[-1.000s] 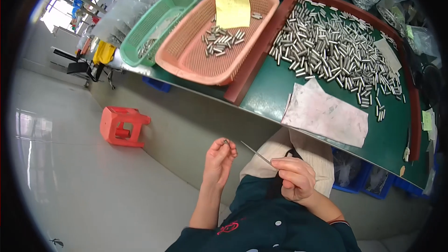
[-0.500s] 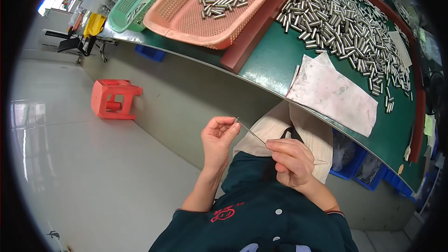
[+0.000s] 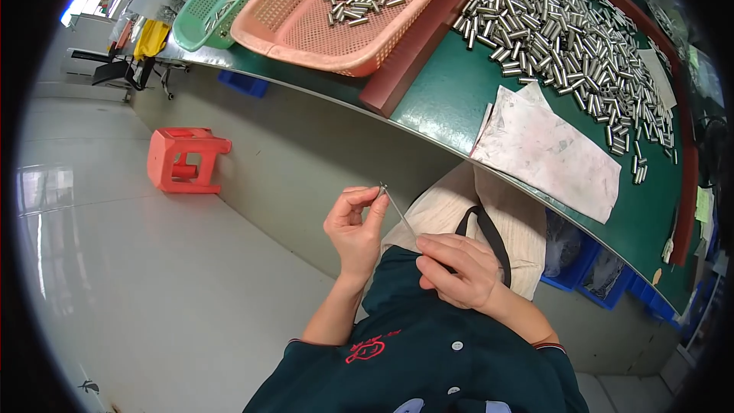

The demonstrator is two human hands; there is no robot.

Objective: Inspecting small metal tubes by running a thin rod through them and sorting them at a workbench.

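Over my lap, my left hand (image 3: 356,229) pinches a small metal piece (image 3: 383,188) between thumb and fingertips. Most of that piece is hidden by the fingers, so its exact shape does not show. My right hand (image 3: 462,269) is closed on a thin metal rod (image 3: 401,214). The rod slants up to the left, and its far tip meets the piece at my left fingertips. On the green table ahead lies a large heap of short shiny metal cylinders (image 3: 554,46). A stained whitish cloth (image 3: 547,149) rests between the heap and the table's near edge.
A pink plastic basket (image 3: 283,29) with several cylinders and a yellow paper stands at the table's left, beside a green basket (image 3: 191,23). A dark red rail (image 3: 409,69) borders the heap. Blue bins (image 3: 604,287) sit under the table. A red stool (image 3: 183,160) stands on the floor.
Both hands have shifted slightly left, the right one more, and the rod now stands steeper. Its tip remains at the piece in my left fingers.
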